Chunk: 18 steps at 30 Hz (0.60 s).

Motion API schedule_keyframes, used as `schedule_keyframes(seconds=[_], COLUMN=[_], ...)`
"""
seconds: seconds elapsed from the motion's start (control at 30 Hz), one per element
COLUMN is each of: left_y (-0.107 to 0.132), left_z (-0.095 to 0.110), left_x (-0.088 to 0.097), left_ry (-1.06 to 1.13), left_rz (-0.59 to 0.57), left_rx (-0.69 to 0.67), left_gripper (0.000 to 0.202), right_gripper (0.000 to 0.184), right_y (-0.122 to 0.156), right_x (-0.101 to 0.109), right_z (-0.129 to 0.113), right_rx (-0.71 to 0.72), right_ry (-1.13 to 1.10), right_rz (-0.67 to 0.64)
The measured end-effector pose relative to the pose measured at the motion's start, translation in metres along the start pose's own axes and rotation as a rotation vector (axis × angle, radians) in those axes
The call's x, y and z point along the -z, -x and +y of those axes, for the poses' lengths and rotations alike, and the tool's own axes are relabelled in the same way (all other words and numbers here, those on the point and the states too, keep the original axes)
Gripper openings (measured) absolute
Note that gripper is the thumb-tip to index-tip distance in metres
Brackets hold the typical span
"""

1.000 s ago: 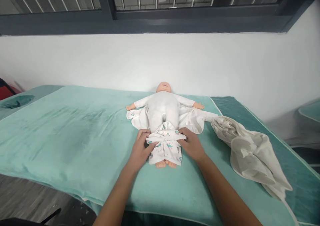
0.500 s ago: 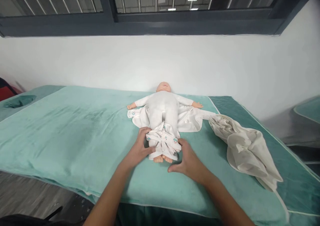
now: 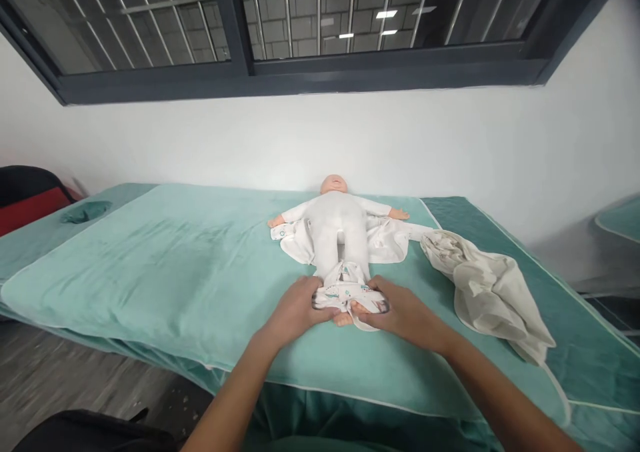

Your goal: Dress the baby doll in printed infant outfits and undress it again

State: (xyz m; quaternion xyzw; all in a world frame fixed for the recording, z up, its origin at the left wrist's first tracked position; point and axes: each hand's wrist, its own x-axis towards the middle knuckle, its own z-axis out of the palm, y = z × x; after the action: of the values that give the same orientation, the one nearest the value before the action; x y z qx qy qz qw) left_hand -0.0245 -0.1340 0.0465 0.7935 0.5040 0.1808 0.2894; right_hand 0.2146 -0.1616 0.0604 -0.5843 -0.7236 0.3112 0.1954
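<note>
A baby doll (image 3: 337, 229) in a white bodysuit lies on its back on a teal blanket (image 3: 165, 272), head toward the wall, arms spread. An opened white garment (image 3: 387, 242) lies spread under its body. Small printed white trousers (image 3: 347, 292) are bunched low around the doll's ankles. My left hand (image 3: 297, 309) grips the trousers' left side, fingers closed on the cloth. My right hand (image 3: 403, 309) grips the right side the same way. The doll's feet are mostly hidden between my hands.
A crumpled cream cloth (image 3: 493, 292) lies to the right of the doll on a darker teal sheet (image 3: 590, 345). The white wall (image 3: 450, 145) and a dark-framed window (image 3: 300, 72) stand behind. A red and black object (image 3: 27, 195) sits at far left.
Both hands have slid the printed trousers down the doll's legs toward me, from the hips to the ankles, bunching the cloth. The camera has tilted up a little.
</note>
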Motion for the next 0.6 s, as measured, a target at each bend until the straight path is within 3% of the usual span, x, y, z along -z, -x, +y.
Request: schedule_keyframes(seconds=[0.2, 0.3, 0.47, 0.6], left_y=[0.022, 0.032, 0.045, 0.057], left_z=[0.014, 0.021, 0.028, 0.034], left_x=[-0.003, 0.004, 0.017, 0.033], left_ry=[0.102, 0.116, 0.187, 0.002], left_rz=[-0.045, -0.064, -0.142, -0.139], left_rx=[0.040, 0.060, 0.103, 0.058], left_gripper=[0.051, 0.040, 0.025, 0.019], right_gripper=[0.034, 0.031, 0.034, 0.040], right_y=[0.016, 0.021, 0.029, 0.037], right_x=[0.005, 0.007, 0.030, 0.054], right_z=[-0.010, -0.013, -0.022, -0.034], right_rx=[-0.079, -0.094, 0.032, 0.150], right_ry=[0.002, -0.024, -0.158, -0.088], right_rz=[-0.033, -0.075, -0.328, -0.494])
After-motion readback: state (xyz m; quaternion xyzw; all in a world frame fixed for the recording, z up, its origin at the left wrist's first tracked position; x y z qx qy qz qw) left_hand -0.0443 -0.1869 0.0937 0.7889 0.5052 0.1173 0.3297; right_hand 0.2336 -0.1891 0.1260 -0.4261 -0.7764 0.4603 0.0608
